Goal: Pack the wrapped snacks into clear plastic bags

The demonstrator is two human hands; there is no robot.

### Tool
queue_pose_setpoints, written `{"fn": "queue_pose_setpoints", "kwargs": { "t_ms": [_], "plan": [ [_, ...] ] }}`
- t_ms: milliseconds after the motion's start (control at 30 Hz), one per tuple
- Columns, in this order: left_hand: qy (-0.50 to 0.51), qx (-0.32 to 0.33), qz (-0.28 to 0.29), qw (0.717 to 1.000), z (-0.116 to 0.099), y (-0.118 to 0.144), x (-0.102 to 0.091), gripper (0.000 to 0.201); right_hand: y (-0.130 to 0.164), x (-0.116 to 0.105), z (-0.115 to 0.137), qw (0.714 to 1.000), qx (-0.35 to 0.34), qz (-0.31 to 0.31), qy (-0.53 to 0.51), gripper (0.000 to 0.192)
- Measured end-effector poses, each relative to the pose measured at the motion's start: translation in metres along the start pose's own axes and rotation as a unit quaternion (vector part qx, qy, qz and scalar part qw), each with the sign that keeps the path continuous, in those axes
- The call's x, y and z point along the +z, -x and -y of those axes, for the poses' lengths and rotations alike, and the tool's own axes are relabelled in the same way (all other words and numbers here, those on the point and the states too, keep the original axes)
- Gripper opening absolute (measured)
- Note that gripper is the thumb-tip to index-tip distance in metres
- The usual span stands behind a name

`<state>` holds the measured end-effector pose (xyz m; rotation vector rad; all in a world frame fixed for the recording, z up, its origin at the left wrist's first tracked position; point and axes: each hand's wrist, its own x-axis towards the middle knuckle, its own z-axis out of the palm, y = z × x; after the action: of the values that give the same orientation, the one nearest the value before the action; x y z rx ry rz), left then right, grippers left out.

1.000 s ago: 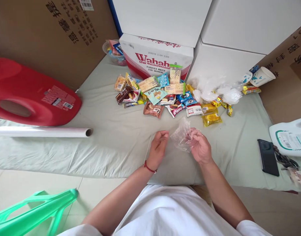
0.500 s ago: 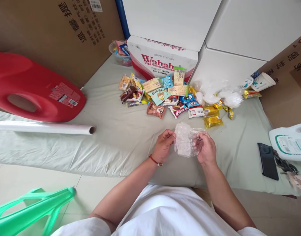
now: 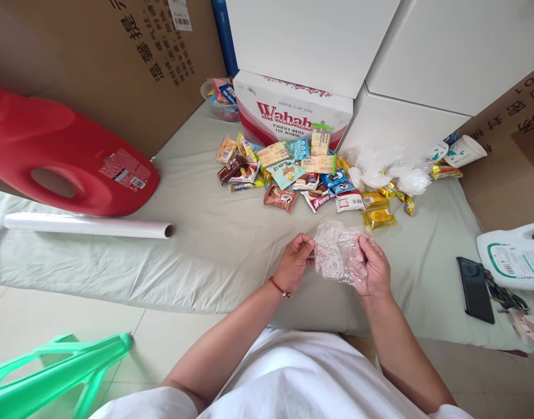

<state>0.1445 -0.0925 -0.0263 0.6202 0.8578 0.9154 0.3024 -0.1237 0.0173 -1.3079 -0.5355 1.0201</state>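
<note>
The crumpled clear plastic bag (image 3: 339, 256) covers the fingertips of the right hand (image 3: 374, 269), and whether it holds anything cannot be told through its creases. Behind the heap of small wrapped snack packets (image 3: 302, 171), whose printing is too small to read, the red-lettered white cardboard water carton (image 3: 293, 110) loses the end of its brand name behind a packet. Left of that carton, the big red plastic jug (image 3: 53, 157) and the white plastic film roll (image 3: 88, 226) run off the edge; right of it the white plastic jug (image 3: 515, 253) is cut off too.
</note>
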Motion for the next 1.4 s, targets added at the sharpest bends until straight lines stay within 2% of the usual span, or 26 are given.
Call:
{"fn": "queue_pose_setpoints", "kwargs": {
  "t_ms": [200,333,433,533,600,733,933,1067,1233,1333,1400],
  "plan": [
    [-0.063,0.036,-0.006,0.997,-0.004,0.002,-0.016,0.039,-0.012,-0.021,0.006,0.996,-0.036,-0.057,0.051,0.038],
    [-0.071,0.027,0.006,0.997,-0.007,0.004,-0.02,0.037,-0.012,-0.028,0.009,0.999,0.012,-0.037,0.001,0.038],
    [-0.033,-0.023,0.051,0.998,-0.005,0.009,-0.004,0.045,-0.005,-0.02,0.004,0.997,0.042,-0.004,-0.057,0.036],
    [0.036,-0.094,0.101,0.99,0.0,0.009,0.019,0.069,0.006,-0.007,-0.005,0.996,0.045,0.032,-0.075,0.031],
    [0.077,-0.118,0.127,0.982,0.004,0.006,0.031,0.075,0.012,0.0,-0.009,0.993,0.047,0.065,-0.082,0.027],
    [0.136,-0.111,0.147,0.973,0.008,-0.003,0.031,0.045,0.015,-0.002,-0.007,0.99,0.056,0.077,-0.101,0.025],
    [0.168,-0.148,0.123,0.967,0.008,-0.007,0.012,0.031,0.007,-0.021,0.002,0.994,0.072,0.021,-0.082,0.029],
    [0.199,-0.145,0.132,0.96,0.007,-0.007,0.006,0.032,0.005,-0.032,0.003,0.996,0.076,0.018,-0.052,0.033],
    [0.219,-0.128,0.147,0.956,0.004,-0.008,0.0,0.034,0.004,-0.044,0.006,0.993,0.092,-0.001,-0.073,0.035],
    [0.216,-0.141,0.142,0.956,0.005,-0.007,0.003,0.036,0.004,-0.046,0.004,0.989,0.116,0.016,-0.091,0.035],
    [0.198,-0.151,0.149,0.957,0.007,-0.006,0.008,0.046,0.004,-0.045,0.002,0.99,0.106,0.012,-0.096,0.036]
  ]
}}
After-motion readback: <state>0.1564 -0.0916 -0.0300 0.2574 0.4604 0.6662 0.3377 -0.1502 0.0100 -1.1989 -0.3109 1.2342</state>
